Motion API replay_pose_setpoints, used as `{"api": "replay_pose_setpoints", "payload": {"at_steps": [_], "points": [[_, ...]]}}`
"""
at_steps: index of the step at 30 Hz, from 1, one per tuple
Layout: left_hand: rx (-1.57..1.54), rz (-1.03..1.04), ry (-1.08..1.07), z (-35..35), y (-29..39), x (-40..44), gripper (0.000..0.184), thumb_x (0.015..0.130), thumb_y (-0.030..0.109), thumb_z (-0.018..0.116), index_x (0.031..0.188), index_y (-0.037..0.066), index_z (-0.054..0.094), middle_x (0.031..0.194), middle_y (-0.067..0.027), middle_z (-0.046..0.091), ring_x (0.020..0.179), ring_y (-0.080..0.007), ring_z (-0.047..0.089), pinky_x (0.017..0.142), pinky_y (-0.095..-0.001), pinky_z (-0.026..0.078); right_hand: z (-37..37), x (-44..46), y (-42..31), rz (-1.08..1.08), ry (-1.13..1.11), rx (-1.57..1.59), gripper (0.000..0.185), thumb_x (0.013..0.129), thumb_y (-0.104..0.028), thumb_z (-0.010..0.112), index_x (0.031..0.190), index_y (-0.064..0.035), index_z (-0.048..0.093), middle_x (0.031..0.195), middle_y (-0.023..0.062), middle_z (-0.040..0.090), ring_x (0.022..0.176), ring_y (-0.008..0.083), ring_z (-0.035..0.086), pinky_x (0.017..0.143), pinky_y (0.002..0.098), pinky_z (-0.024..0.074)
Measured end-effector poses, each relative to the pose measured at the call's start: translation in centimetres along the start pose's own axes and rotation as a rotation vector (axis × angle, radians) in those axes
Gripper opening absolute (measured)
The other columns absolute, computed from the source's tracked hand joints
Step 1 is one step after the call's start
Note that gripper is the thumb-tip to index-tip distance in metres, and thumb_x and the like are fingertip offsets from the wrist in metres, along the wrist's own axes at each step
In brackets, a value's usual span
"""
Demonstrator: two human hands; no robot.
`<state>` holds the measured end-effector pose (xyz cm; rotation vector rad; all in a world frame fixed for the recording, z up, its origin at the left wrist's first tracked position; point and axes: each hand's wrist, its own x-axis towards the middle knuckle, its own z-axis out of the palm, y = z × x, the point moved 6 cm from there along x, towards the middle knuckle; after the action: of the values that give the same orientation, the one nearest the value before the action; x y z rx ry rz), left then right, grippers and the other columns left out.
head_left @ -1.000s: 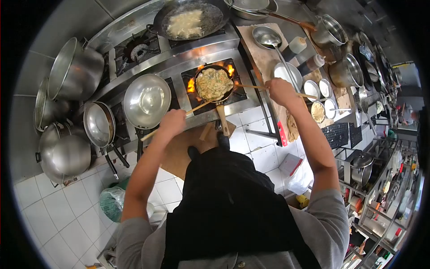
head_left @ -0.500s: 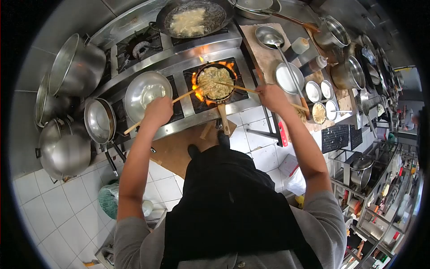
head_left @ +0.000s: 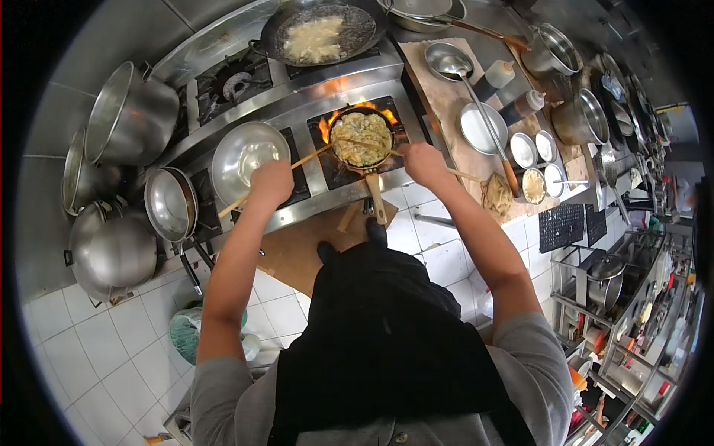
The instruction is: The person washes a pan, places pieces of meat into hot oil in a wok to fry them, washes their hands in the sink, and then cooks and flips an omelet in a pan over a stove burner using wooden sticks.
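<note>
A small frying pan (head_left: 373, 177) sits over a lit burner, its wooden handle (head_left: 378, 199) pointing back at me. Lumpy yellowish food, like an omelette (head_left: 362, 132), fills it. My left hand (head_left: 272, 183) is closed around a long wooden chopstick (head_left: 311, 156) whose tip reaches the pan's left side. On the other side, my right hand (head_left: 424, 163) grips a second wooden chopstick (head_left: 462, 174), its front end over the food. Orange flames (head_left: 324, 129) rise around the pan's far and left edges.
A metal wok (head_left: 236, 160) rests left of the pan; a dark wok (head_left: 271, 30) with frying food stands behind. On the right board are a ladle (head_left: 485, 111), sauce bottles (head_left: 524, 106), small bowls (head_left: 523, 150) and a crumpled brown bundle (head_left: 497, 195). Saucepans (head_left: 169, 201) stand at left.
My right hand has moved left, closer to the pan, with its chopstick. My left hand stays nearly in place. The brown bundle on the board has come into view.
</note>
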<state>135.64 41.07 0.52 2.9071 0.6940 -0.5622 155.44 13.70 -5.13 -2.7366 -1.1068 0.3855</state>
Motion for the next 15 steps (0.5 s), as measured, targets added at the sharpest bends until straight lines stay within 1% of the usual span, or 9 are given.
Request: {"api": "replay_pose_setpoints", "payload": {"at_steps": [2,3,6,7,10,11,13,15], "points": [[0.021,-0.003,-0.017,0.2,0.3,-0.1,0.023,0.089,0.010,0.054,0.100,0.000,0.072,0.103,-0.0249,0.071,0.098,-0.0419,0.070,0.086,-0.0513,0.056,0.6,0.7,2.0,-0.008,-0.002,-0.022,0.027,0.089,-0.012,0.055,0.106,-0.0118,0.075,0.098,0.0202,0.072,0.092,0.0371,0.070,0.082,0.0499,0.0556],[0.009,-0.010,-0.008,-0.1,0.1,-0.5,0.023,0.089,0.010,0.054,0.101,0.000,0.072,0.104,-0.0245,0.071,0.098,-0.0414,0.070,0.086,-0.0511,0.056,0.0,0.0,3.2,-0.004,0.067,-0.022,0.027,0.089,-0.011,0.053,0.105,-0.0135,0.075,0.092,0.0217,0.072,0.086,0.0394,0.071,0.078,0.0507,0.0580],[-0.057,-0.015,-0.029,-0.8,0.2,-1.6,0.024,0.089,0.009,0.054,0.101,0.000,0.072,0.104,-0.0241,0.071,0.100,-0.0405,0.069,0.087,-0.0507,0.055,-3.1,-2.5,3.9,0.073,0.023,0.022,0.027,0.090,-0.011,0.052,0.105,-0.0129,0.075,0.095,0.0223,0.071,0.090,0.0388,0.071,0.079,0.0500,0.0574],[-0.084,-0.011,-0.047,-0.6,0.5,-1.8,0.024,0.089,0.009,0.054,0.102,0.001,0.072,0.104,-0.0241,0.071,0.100,-0.0403,0.069,0.087,-0.0505,0.055,-3.2,-3.1,3.6,0.067,0.038,0.067,0.027,0.090,-0.012,0.053,0.106,-0.0121,0.074,0.096,0.0230,0.071,0.091,0.0393,0.070,0.080,0.0506,0.0568],[-0.035,0.016,-0.073,0.2,1.6,-1.3,0.024,0.089,0.010,0.054,0.102,0.001,0.072,0.106,-0.0243,0.071,0.101,-0.0405,0.069,0.088,-0.0505,0.055,-1.2,-3.6,0.8,-0.071,0.062,0.136,0.027,0.089,-0.012,0.054,0.107,-0.0116,0.074,0.097,0.0232,0.071,0.092,0.0403,0.070,0.081,0.0508,0.0564],[-0.044,0.000,-0.036,0.2,1.2,-0.8,0.024,0.089,0.010,0.054,0.101,0.001,0.072,0.105,-0.0241,0.071,0.100,-0.0404,0.069,0.088,-0.0506,0.055,-0.6,-3.8,0.1,-0.023,0.017,0.088,0.028,0.089,-0.011,0.053,0.107,-0.0114,0.075,0.097,0.0233,0.071,0.091,0.0404,0.070,0.082,0.0508,0.0561],[-0.060,-0.031,0.024,0.5,-0.2,-0.4,0.023,0.089,0.011,0.054,0.100,0.000,0.072,0.105,-0.0238,0.071,0.100,-0.0402,0.069,0.087,-0.0506,0.055,-0.5,-5.0,1.6,0.021,0.033,0.113,0.028,0.089,-0.011,0.053,0.107,-0.0106,0.075,0.097,0.0236,0.071,0.090,0.0403,0.070,0.081,0.0508,0.0563],[-0.056,-0.005,0.024,-0.5,-0.2,-0.8,0.023,0.089,0.011,0.054,0.100,0.001,0.072,0.104,-0.0239,0.071,0.099,-0.0402,0.069,0.086,-0.0509,0.055,-0.8,-5.2,3.5,0.049,0.052,0.132,0.028,0.089,-0.011,0.053,0.107,-0.0097,0.075,0.097,0.0239,0.071,0.089,0.0402,0.070,0.080,0.0508,0.0564]]}}
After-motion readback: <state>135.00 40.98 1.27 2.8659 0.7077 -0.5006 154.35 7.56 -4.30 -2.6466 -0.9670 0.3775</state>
